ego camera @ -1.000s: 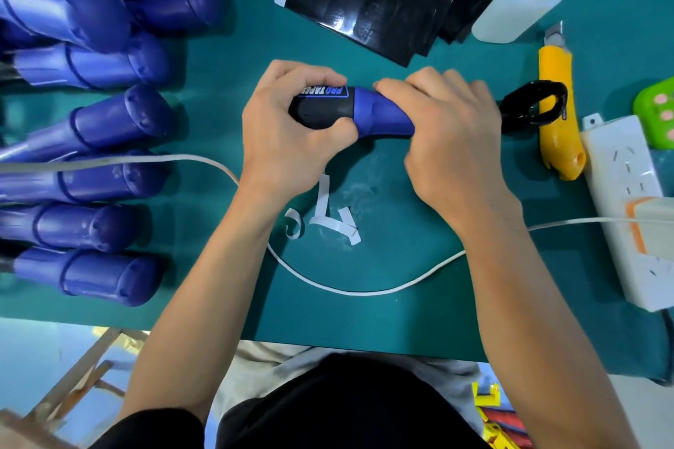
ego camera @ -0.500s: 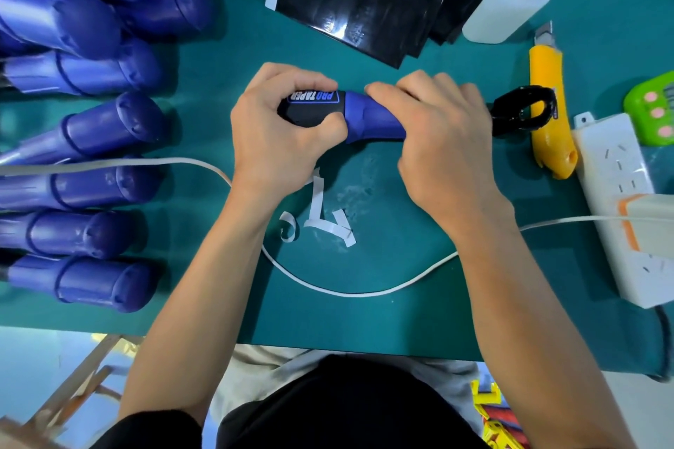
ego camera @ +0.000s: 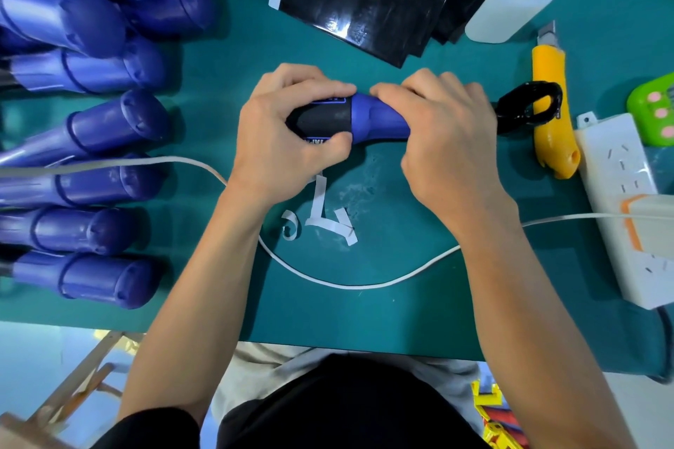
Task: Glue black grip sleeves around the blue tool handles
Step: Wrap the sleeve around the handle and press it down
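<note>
- Left hand point(ego camera: 288, 142) grips the black grip sleeve point(ego camera: 321, 122); right hand point(ego camera: 445, 142) grips the blue tool handle point(ego camera: 379, 120).
- Handle looks rigid, sleeve thin and pliable: probably hold the bare blue end.

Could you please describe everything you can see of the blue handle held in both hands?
The handle is glossy blue plastic, lying crosswise over the green mat. A black sleeve with white lettering wraps its left end. The left hand curls round the sleeved end; the right hand holds the blue part. A glossy black hook sticks out beyond the right hand.
</note>
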Action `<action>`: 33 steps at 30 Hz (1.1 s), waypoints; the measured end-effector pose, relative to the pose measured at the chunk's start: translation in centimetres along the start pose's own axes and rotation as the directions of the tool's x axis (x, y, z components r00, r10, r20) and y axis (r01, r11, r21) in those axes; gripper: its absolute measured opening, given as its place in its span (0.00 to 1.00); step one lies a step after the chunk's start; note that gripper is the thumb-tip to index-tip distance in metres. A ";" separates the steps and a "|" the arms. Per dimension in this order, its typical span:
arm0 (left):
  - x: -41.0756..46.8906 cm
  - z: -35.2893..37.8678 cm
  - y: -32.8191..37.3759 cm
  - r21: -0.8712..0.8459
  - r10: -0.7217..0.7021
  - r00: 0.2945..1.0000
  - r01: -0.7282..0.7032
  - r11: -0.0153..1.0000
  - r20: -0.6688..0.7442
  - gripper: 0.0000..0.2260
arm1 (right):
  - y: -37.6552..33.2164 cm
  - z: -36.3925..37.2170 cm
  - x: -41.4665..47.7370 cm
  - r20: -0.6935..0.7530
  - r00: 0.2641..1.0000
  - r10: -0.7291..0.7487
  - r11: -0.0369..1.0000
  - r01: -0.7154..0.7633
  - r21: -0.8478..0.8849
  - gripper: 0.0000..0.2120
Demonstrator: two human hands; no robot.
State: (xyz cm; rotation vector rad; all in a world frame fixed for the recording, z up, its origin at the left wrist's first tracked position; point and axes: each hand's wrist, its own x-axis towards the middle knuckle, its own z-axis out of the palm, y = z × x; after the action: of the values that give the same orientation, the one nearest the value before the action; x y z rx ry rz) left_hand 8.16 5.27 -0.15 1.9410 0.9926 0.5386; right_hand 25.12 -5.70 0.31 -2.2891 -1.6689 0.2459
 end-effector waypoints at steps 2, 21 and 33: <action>0.0 0.2 0.1 0.012 -0.011 0.999 0.011 1.000 -0.036 0.19 | 0.0 0.1 0.0 -0.003 1.000 -0.002 1.000 0.002 -0.002 0.23; 0.3 -0.7 -0.6 -0.057 0.012 0.997 -0.008 0.998 0.071 0.23 | 0.4 0.3 0.0 0.018 1.000 0.001 0.998 0.000 -0.067 0.28; -0.2 1.2 0.4 -0.163 -0.101 0.988 0.081 0.983 -0.117 0.12 | -0.1 0.3 -0.1 0.006 1.000 0.003 0.998 -0.003 -0.064 0.24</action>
State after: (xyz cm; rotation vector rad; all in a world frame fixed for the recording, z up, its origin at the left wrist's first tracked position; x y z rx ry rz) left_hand 9.02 4.40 -0.42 1.7306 1.0790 0.6726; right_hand 24.93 -5.72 0.09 -2.3399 -1.7002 0.2031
